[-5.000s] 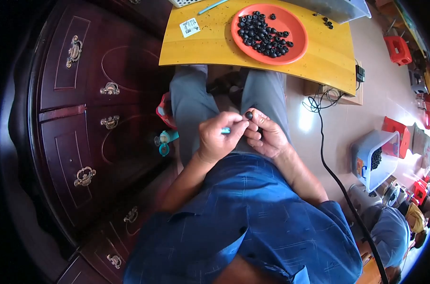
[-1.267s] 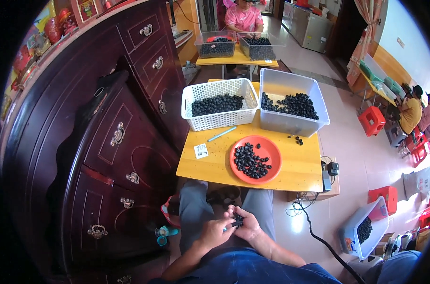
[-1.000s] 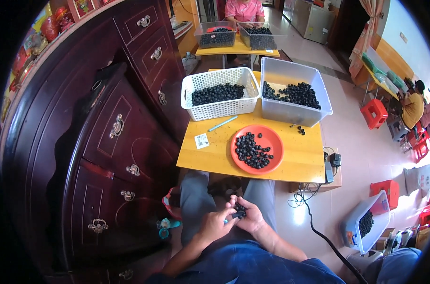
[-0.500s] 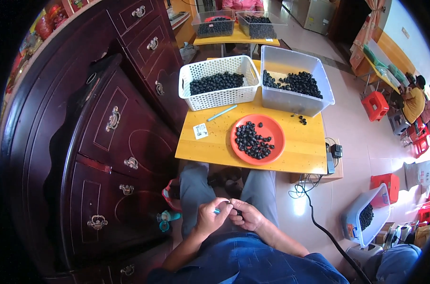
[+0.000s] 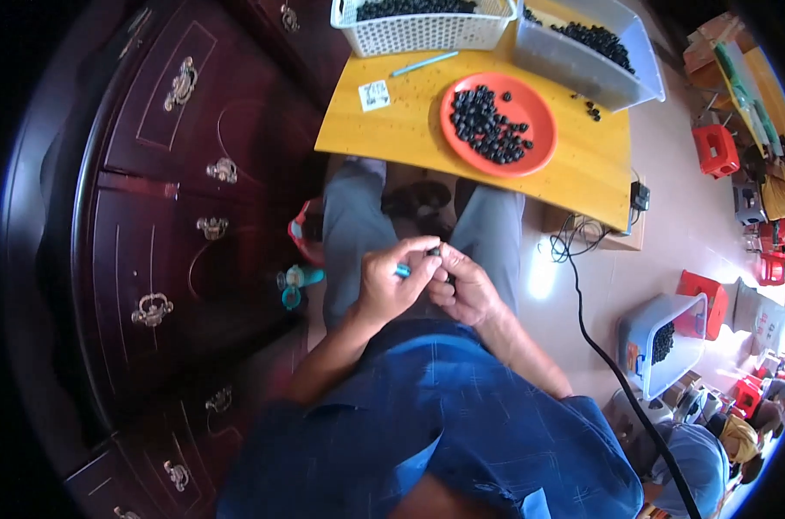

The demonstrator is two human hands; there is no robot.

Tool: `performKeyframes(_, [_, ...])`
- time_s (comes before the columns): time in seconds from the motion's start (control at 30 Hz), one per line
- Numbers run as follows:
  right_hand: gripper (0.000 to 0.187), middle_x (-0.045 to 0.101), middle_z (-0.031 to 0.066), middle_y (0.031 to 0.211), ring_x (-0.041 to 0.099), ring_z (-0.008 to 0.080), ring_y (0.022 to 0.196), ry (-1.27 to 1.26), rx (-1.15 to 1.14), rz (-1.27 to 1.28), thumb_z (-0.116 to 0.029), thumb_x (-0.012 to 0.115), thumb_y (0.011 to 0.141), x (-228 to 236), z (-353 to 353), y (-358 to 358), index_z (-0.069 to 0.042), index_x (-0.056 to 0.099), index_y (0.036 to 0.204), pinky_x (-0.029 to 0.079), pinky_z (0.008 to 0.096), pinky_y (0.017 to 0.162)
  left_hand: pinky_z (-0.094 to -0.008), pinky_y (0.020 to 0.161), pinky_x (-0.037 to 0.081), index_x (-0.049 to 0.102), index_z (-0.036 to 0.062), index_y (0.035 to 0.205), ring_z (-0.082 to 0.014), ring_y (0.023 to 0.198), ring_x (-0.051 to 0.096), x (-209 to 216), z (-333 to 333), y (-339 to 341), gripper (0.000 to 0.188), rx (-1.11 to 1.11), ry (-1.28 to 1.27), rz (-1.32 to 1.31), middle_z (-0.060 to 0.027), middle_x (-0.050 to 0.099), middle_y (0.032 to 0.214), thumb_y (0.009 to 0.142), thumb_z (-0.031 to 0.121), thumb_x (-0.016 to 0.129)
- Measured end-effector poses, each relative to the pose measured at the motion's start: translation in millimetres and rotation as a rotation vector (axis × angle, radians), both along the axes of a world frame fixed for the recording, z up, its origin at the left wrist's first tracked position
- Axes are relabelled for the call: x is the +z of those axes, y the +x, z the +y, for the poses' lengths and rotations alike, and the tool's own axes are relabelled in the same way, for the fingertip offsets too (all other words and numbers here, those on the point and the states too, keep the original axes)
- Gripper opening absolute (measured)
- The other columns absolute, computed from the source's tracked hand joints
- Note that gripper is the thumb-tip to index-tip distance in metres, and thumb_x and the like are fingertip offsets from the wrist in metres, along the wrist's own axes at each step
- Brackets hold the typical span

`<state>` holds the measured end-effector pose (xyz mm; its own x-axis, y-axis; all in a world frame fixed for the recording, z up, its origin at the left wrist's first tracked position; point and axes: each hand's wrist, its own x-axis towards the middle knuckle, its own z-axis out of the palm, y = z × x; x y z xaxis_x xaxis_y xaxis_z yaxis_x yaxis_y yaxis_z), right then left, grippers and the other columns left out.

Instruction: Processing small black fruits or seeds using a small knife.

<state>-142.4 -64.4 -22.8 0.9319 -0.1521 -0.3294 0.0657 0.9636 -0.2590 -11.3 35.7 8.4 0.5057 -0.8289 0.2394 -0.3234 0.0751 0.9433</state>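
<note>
At your left hand (image 5: pixel 385 285): the fingers were clamped on a slim turquoise tool (image 5: pixel 403 271), mostly hidden by them.
At your right hand (image 5: pixel 472 294): thumb and forefinger pinched a small round black piece (image 5: pixel 434 252) where both hands' fingertips met; something dark (image 5: pixel 450 278) showed among the curled fingers below.
Plate: beyond your fingers, a round orange-red plastic plate (image 5: pixel 531 102) bore loose black pieces (image 5: pixel 487 130).
Table: beneath that plate, past your fingers, stood a yellow wooden table (image 5: pixel 384 134).
Containers: farther from your fingers, a white perforated plastic basket (image 5: pixel 427 39) stood left of a translucent plastic bin (image 5: pixel 574 71).
</note>
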Motion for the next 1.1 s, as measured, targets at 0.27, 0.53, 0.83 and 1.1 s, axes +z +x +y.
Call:
performKeyframes(0.27, [0.021, 0.049, -0.0056, 0.081, 0.037, 0.0031, 0.06, -0.014, -0.04, -0.033, -0.033, 0.059, 0.105, 4, 3, 0, -0.013, 0.057, 0.099, 0.03, 0.017, 0.048, -0.0269, 0.064, 0.058, 0.073, 0.002, 0.117, -0.0153, 0.074, 0.076, -7, 5, -3, 0.03, 0.025, -0.051, -0.017, -0.0108, 0.077, 0.084, 0.087, 0.0, 0.074])
performKeyframes(0.53, [0.02, 0.049, -0.0051, 0.076, 0.039, 0.0036, 0.06, -0.1, -0.087, 0.057, -0.033, 0.061, 0.104, 6, 9, 0, -0.013, 0.059, 0.101, 0.03, 0.0175, 0.048, -0.0255, 0.054, 0.049, 0.071, 0.0011, 0.095, -0.008, 0.061, 0.064, -6, 7, -1, 0.017, 0.097, -0.188, -0.319, -0.0066, 0.071, 0.073, 0.082, -0.002, 0.081])
performKeyframes(0.83, [0.023, 0.052, -0.0065, 0.074, 0.036, 0.0025, 0.057, -0.424, 0.011, 0.01, -0.032, 0.065, 0.102, 11, -6, -6, -0.01, 0.061, 0.095, 0.027, 0.0197, 0.05, -0.0338, 0.052, 0.049, 0.062, 0.0046, 0.084, -0.025, 0.058, 0.067, 8, 12, 24, 0.037, -0.125, 0.139, -0.169, -0.0112, 0.064, 0.067, 0.083, 0.033, 0.086])
performKeyframes(1.1, [0.023, 0.052, -0.0079, 0.074, 0.038, 0.0, 0.059, -0.555, 0.132, -0.051, -0.031, 0.066, 0.102, -4, -11, -9, -0.009, 0.062, 0.097, 0.028, 0.018, 0.052, -0.0396, 0.051, 0.047, 0.059, 0.0065, 0.076, -0.0307, 0.057, 0.065, 16, 13, 29, 0.052, -0.279, 0.209, -0.35, -0.0127, 0.06, 0.061, 0.082, 0.053, 0.081])
